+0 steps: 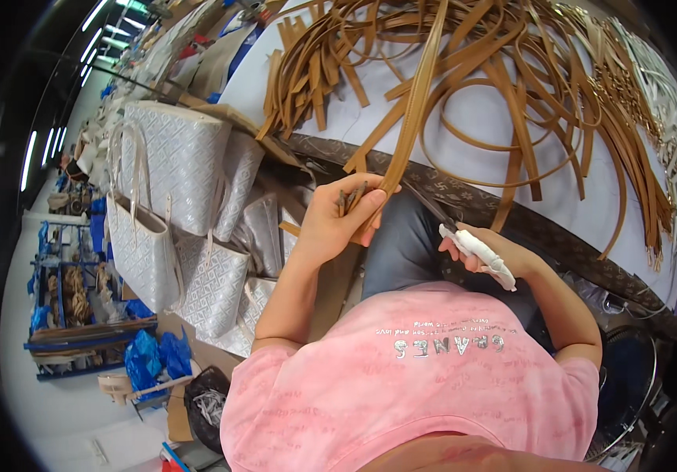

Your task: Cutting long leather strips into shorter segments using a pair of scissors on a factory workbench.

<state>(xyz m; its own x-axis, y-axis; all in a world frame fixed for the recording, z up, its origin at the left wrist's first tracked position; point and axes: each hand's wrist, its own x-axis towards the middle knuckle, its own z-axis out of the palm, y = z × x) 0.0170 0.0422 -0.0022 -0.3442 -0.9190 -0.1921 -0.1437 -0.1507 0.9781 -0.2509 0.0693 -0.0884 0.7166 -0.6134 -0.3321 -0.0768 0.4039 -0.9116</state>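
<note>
My left hand (348, 211) is closed round a brown leather strap (413, 118), which runs up and away over the table. Dark, narrow strap ends stick out between its fingers. To the right, my right hand (504, 250) is closed on scissors (489, 256) with white-wrapped handles. Their dark, slender blades point up and left toward the strap, close to my left hand. Fingers and wrapping partly hide the handles, and I cannot tell whether the blades touch the strap.
Many brown straps (504, 86) lie tangled on the white-covered table (331, 145), some with metal clasps. Pale straps (653, 71) hang at the far right. Silver patterned handbags (167, 145) are stacked to my left. Blue shelving (63, 307) stands beyond, and a black fan (625, 377) is at lower right.
</note>
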